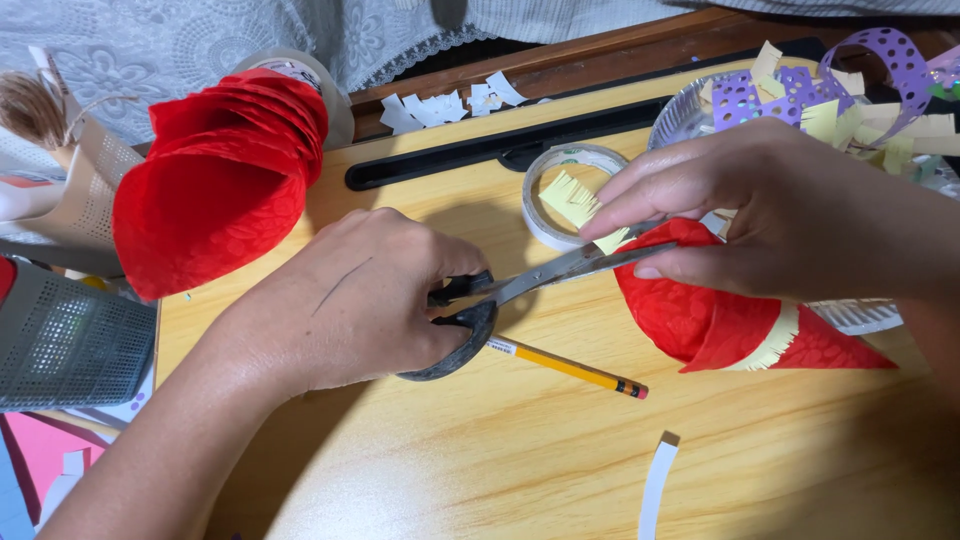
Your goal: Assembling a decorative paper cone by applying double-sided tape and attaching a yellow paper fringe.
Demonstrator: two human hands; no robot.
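My left hand (pixel 355 300) grips the black handles of a pair of scissors (pixel 520 290), whose metal blades point right toward a fringed yellow paper strip (pixel 572 203). My right hand (pixel 770 215) pinches that strip at its lower end and rests on a red paper cone (pixel 700 320) lying on the wooden table (pixel 500 440). The cone has a yellow fringed band near its narrow end. A yellow pencil (pixel 570 367) lies under the scissor handles.
A large red paper roll (pixel 215 190) lies at the left beside a grey perforated basket (pixel 65 340). A tape ring (pixel 560 175) sits behind the scissors. A bowl of purple and yellow paper scraps (pixel 830 100) stands at the top right. A white paper strip (pixel 655 485) lies in front.
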